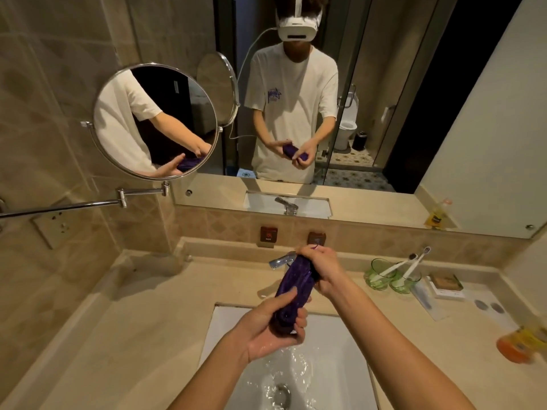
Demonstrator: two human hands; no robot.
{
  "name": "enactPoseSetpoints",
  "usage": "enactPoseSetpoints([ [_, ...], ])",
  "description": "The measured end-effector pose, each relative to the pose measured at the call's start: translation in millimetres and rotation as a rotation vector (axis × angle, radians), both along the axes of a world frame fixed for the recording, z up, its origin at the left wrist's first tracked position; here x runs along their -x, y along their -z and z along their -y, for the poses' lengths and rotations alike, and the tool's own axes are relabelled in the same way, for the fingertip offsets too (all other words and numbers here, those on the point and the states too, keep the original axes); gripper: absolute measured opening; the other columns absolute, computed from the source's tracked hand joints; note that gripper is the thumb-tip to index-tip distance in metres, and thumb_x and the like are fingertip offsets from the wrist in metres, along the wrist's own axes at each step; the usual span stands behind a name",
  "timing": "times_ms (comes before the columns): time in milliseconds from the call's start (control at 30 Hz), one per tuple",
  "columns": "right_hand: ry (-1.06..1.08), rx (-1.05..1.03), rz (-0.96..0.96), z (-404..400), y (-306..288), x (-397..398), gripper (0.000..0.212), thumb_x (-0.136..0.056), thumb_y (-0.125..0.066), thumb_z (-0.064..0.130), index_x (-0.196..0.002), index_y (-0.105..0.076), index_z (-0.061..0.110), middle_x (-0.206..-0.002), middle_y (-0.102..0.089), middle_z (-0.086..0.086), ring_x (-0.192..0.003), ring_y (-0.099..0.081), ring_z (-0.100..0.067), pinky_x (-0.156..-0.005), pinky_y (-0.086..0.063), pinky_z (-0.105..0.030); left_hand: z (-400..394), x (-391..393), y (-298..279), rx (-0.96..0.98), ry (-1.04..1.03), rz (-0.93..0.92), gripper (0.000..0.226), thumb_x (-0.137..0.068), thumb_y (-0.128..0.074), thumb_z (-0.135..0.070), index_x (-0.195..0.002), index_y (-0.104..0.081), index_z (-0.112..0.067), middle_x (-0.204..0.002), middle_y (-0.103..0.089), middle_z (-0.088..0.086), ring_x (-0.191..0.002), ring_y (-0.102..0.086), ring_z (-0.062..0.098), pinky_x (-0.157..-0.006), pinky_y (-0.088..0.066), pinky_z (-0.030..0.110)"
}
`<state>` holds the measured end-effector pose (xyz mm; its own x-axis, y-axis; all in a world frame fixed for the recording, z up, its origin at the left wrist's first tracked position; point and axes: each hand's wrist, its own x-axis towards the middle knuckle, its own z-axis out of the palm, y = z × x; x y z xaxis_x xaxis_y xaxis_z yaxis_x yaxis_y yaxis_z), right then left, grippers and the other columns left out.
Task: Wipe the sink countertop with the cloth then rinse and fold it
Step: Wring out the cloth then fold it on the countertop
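Note:
A wet purple cloth [293, 287] is twisted into a thick roll and held in the air over the white sink [225, 329]. My left hand [266, 329] grips its near end, fingers curled round it. My right hand [321, 269] grips the far end, close to the chrome tap [279, 261]. Water drips from my left hand and splashes in the basin around the drain [282, 395]. The beige countertop [142, 321] surrounds the sink.
Two green glasses with toothbrushes [390, 276] stand at the right of the counter, beside a small box [445, 282] and an orange and yellow packet [521, 341]. A round swing-arm mirror [154, 119] juts out at the left. The wall mirror [325, 99] is behind the tap.

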<state>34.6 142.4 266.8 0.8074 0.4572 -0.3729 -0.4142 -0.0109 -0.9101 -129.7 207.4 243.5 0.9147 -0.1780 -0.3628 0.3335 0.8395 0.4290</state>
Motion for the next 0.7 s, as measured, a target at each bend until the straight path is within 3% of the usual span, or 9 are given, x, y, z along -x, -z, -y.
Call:
enactPoseSetpoints([
  [100, 0.002, 0.056, 0.228, 0.4, 16.1, 13.0, 0.020, -0.086, -0.078, 0.013, -0.086, -0.058, 0.013, -0.080, -0.059, -0.010, -0.071, -0.060, -0.019, -0.064, -0.052, -0.032, 11.7, -0.5, 5.6, 0.229, -0.242, -0.105, 0.068, -0.084, -0.080, -0.041, -0.129, -0.062, 0.006, -0.105, -0.062, 0.023, -0.074, -0.065, 0.030, -0.083, -0.057, 0.049],
  [167, -0.120, 0.110, 0.540, 6.5, 15.5, 25.9, 0.023, -0.089, -0.075, 0.016, -0.085, -0.053, 0.011, -0.085, -0.061, -0.010, -0.079, -0.060, -0.016, -0.073, -0.051, -0.033, 16.7, -3.5, 6.9, 0.273, -0.352, -0.096, 0.071, -0.090, -0.068, -0.054, -0.137, -0.062, 0.000, -0.131, -0.063, 0.027, -0.098, -0.068, 0.041, -0.086, -0.059, 0.062],
  [233, -0.336, 0.132, 0.784, 15.5, 12.5, 41.3, 0.020, -0.094, -0.069, 0.014, -0.087, -0.051, 0.008, -0.097, -0.066, -0.004, -0.092, -0.063, -0.009, -0.083, -0.050, -0.029, 17.0, -5.3, 7.2, 0.223, -0.383, -0.046, 0.074, -0.091, -0.060, -0.063, -0.139, -0.063, -0.006, -0.138, -0.064, 0.029, -0.126, -0.060, 0.048, -0.085, -0.058, 0.069],
  [300, -0.541, 0.201, 0.920, 26.5, 12.5, 57.6, 0.014, -0.097, -0.062, 0.018, -0.093, -0.052, 0.009, -0.116, -0.068, 0.008, -0.107, -0.062, -0.006, -0.089, -0.050, -0.026, 11.4, -4.9, 4.9, 0.189, -0.372, -0.012, 0.078, -0.086, -0.059, -0.068, -0.134, -0.065, -0.007, -0.136, -0.066, 0.027, -0.128, -0.062, 0.048, -0.090, -0.056, 0.070],
  [367, -0.670, 0.315, 1.019, 38.2, 17.2, 71.6, 0.022, -0.098, -0.056, 0.025, -0.115, -0.052, 0.013, -0.136, -0.057, 0.013, -0.112, -0.058, -0.008, -0.089, -0.045, -0.029, 3.2, -4.9, 7.0, 0.134, -0.378, -0.060, 0.076, -0.080, -0.063, -0.067, -0.126, -0.069, -0.006, -0.125, -0.072, 0.023, -0.116, -0.072, 0.040, -0.093, -0.060, 0.058],
  [467, -0.795, 0.397, 0.926, 56.6, 14.4, 88.3, 0.057, -0.090, -0.050, 0.020, -0.143, -0.037, 0.034, -0.157, -0.040, 0.011, -0.130, -0.051, -0.011, -0.099, -0.045, -0.030, 0.8, -6.0, 13.2, 0.071, -0.388, -0.152, 0.070, -0.075, -0.074, -0.059, -0.118, -0.073, -0.004, -0.115, -0.074, 0.020, -0.109, -0.073, 0.033, -0.099, -0.057, 0.046],
  [533, -0.798, 0.265, 0.780, 67.0, 7.6, 94.0, 0.077, -0.079, -0.049, 0.006, -0.148, -0.038, 0.037, -0.143, -0.057, 0.006, -0.127, -0.056, -0.011, -0.102, -0.048, -0.029, 4.6, -6.3, 17.5, 0.088, -0.379, -0.179, 0.059, -0.077, -0.080, -0.048, -0.114, -0.074, -0.002, -0.112, -0.075, 0.020, -0.103, -0.075, 0.034, -0.094, -0.059, 0.050],
  [633, -0.623, -0.031, 0.451, 80.4, -0.3, 90.5, 0.064, -0.065, -0.046, -0.013, -0.124, -0.060, 0.005, -0.124, -0.069, -0.011, -0.125, -0.062, -0.024, -0.097, -0.053, -0.032, 7.8, -3.2, 17.3, 0.074, -0.312, -0.195, 0.044, -0.085, -0.078, -0.017, -0.127, -0.071, -0.007, -0.124, -0.072, 0.025, -0.110, -0.071, 0.040, -0.085, -0.061, 0.053],
  [700, -0.517, -0.152, 0.369, 88.6, -10.3, 84.8, 0.045, -0.067, -0.048, -0.018, -0.105, -0.066, -0.002, -0.117, -0.072, -0.019, -0.122, -0.064, -0.031, -0.096, -0.056, -0.039, 6.2, 0.7, 14.2, 0.025, -0.238, -0.170, 0.040, -0.079, -0.080, 0.001, -0.119, -0.074, -0.006, -0.119, -0.073, 0.026, -0.100, -0.070, 0.039, -0.073, -0.063, 0.045],
])
